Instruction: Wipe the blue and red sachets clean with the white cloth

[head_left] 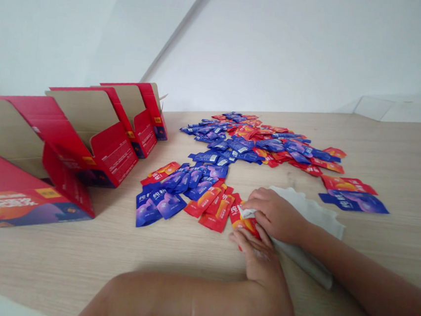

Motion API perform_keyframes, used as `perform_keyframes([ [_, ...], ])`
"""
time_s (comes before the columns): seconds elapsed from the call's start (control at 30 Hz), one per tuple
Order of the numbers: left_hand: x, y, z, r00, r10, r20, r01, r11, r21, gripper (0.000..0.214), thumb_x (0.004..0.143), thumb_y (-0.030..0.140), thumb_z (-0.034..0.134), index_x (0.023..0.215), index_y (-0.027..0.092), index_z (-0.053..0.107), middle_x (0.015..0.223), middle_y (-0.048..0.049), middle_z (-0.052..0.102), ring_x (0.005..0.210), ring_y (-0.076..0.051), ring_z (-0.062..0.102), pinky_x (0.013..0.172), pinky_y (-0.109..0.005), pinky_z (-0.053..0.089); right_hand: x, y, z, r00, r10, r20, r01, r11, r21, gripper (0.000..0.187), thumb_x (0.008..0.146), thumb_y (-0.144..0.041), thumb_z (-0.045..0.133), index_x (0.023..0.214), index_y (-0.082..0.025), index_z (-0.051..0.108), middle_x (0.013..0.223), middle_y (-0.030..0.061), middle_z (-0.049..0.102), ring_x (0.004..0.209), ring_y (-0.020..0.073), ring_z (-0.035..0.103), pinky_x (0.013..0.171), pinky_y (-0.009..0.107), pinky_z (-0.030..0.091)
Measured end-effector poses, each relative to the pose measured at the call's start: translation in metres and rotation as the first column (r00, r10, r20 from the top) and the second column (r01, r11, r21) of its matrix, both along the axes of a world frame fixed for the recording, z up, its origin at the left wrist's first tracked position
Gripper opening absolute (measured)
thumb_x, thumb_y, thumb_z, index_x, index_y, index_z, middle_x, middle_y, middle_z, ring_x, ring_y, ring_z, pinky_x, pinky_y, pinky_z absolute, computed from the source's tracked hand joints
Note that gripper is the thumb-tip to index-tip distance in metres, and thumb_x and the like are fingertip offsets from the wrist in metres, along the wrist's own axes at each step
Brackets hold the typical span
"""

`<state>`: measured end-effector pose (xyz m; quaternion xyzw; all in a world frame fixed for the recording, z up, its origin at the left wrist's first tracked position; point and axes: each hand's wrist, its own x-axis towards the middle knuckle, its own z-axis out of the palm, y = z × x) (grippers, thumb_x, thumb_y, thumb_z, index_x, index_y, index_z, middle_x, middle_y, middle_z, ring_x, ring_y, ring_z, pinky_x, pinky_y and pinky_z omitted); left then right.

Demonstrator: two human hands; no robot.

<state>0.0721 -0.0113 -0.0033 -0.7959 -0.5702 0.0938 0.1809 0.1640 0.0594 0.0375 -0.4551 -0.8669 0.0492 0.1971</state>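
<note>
A red sachet (235,211) with an orange pattern lies on the table under both my hands. My left hand (259,252) holds its near edge, with the fingertips partly hidden. Bunched under the fingers of my right hand (274,214) is a white cloth (313,210), pressed against the sachet's face. The rest of the cloth spreads on the table beneath my right wrist. Left of my hands lie overlapping red sachets (215,212) and blue sachets (169,202), face up. To the right, a red sachet (349,185) and a blue sachet (362,202) lie together.
A large mixed pile of red and blue sachets (245,146) spreads across the back of the table (120,248). Three open red cartons stand in a row at the left: a near carton (42,206), a middle carton (113,158) and a far carton (148,127). A white wall rises behind.
</note>
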Motion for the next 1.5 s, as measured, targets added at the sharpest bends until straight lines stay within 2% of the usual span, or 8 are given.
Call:
perform_keyframes([
  [0.17, 0.003, 0.0, -0.005, 0.999, 0.037, 0.004, -0.037, 0.999, 0.015, 0.041, 0.082, 0.007, 0.036, 0.12, 0.002, 0.052, 0.116, -0.0268, 0.058, 0.107, -0.034, 0.055, 0.096, -0.056, 0.036, -0.009, -0.006, 0.001, 0.997, 0.076, 0.001, -0.076, 0.996, -0.056, 0.031, 0.073, -0.006, 0.045, 0.093, -0.019, 0.065, 0.089, 0.0065, 0.058, 0.086, 0.0201, 0.048, 0.078, 0.034, 0.034],
  [0.4, 0.003, 0.001, -0.007, 0.992, 0.038, 0.121, -0.039, 0.999, 0.002, 0.043, 0.082, 0.007, 0.037, 0.122, 0.007, 0.051, 0.118, -0.0243, 0.057, 0.108, -0.032, 0.054, 0.096, -0.057, 0.035, -0.005, -0.002, -0.003, 0.999, 0.049, -0.002, -0.049, 0.998, -0.034, 0.033, 0.074, -0.006, 0.043, 0.094, -0.018, 0.066, 0.087, 0.0069, 0.059, 0.085, 0.0199, 0.048, 0.077, 0.034, 0.035],
  [0.63, -0.002, -0.001, 0.005, 1.0, 0.012, -0.006, -0.012, 1.0, 0.002, 0.046, 0.084, 0.012, 0.037, 0.129, 0.011, 0.043, 0.117, -0.0231, 0.058, 0.106, -0.032, 0.056, 0.094, -0.056, 0.037, 0.005, 0.007, -0.008, 1.0, -0.004, 0.018, 0.004, 1.0, -0.019, 0.031, 0.074, -0.006, 0.043, 0.091, -0.018, 0.066, 0.087, 0.0071, 0.059, 0.084, 0.0193, 0.049, 0.076, 0.032, 0.035],
  [0.93, -0.001, -0.001, 0.004, 0.998, 0.016, 0.06, -0.015, 1.0, -0.011, 0.047, 0.082, 0.007, 0.038, 0.128, 0.01, 0.045, 0.114, -0.0237, 0.06, 0.105, -0.031, 0.057, 0.096, -0.056, 0.035, 0.01, 0.01, -0.009, 0.999, -0.048, 0.012, 0.048, 0.999, -0.025, 0.029, 0.076, -0.007, 0.044, 0.09, -0.018, 0.066, 0.086, 0.0069, 0.059, 0.084, 0.0191, 0.05, 0.075, 0.032, 0.035],
  [1.1, -0.002, -0.001, 0.007, 0.997, 0.011, 0.083, -0.01, 1.0, -0.01, 0.045, 0.081, 0.005, 0.037, 0.124, 0.008, 0.05, 0.117, -0.0244, 0.058, 0.107, -0.032, 0.055, 0.095, -0.057, 0.037, 0.001, 0.001, -0.004, 0.999, 0.039, 0.016, -0.038, 0.999, -0.026, 0.03, 0.074, -0.007, 0.045, 0.091, -0.019, 0.066, 0.087, 0.0071, 0.059, 0.084, 0.0199, 0.049, 0.076, 0.033, 0.034],
  [1.23, -0.005, 0.0, 0.014, 1.0, -0.003, 0.005, 0.003, 0.996, -0.086, 0.042, 0.078, 0.001, 0.038, 0.115, 0.003, 0.057, 0.114, -0.0252, 0.059, 0.108, -0.034, 0.054, 0.094, -0.054, 0.039, -0.009, -0.007, 0.001, 0.993, 0.121, 0.006, -0.12, 0.992, -0.042, 0.028, 0.076, -0.01, 0.046, 0.092, -0.02, 0.066, 0.09, 0.0073, 0.058, 0.086, 0.0203, 0.048, 0.077, 0.034, 0.034],
  [1.37, -0.005, 0.001, 0.019, 0.999, -0.035, -0.024, 0.032, 0.994, -0.104, 0.042, 0.078, 0.001, 0.039, 0.117, 0.002, 0.055, 0.114, -0.0259, 0.059, 0.107, -0.034, 0.055, 0.093, -0.052, 0.041, -0.011, -0.008, 0.001, 0.992, 0.123, -0.003, -0.123, 0.991, -0.053, 0.027, 0.075, -0.011, 0.047, 0.092, -0.02, 0.066, 0.09, 0.0069, 0.058, 0.085, 0.02, 0.048, 0.077, 0.034, 0.034],
  [1.5, -0.003, 0.001, 0.015, 1.0, 0.0, 0.013, 0.001, 0.997, -0.082, 0.042, 0.08, 0.003, 0.037, 0.118, 0.002, 0.054, 0.115, -0.0267, 0.059, 0.107, -0.035, 0.054, 0.094, -0.053, 0.04, -0.008, -0.005, -0.001, 0.995, 0.095, -0.003, -0.095, 0.994, -0.051, 0.03, 0.074, -0.008, 0.046, 0.093, -0.02, 0.066, 0.09, 0.0067, 0.059, 0.086, 0.0199, 0.048, 0.078, 0.034, 0.034],
])
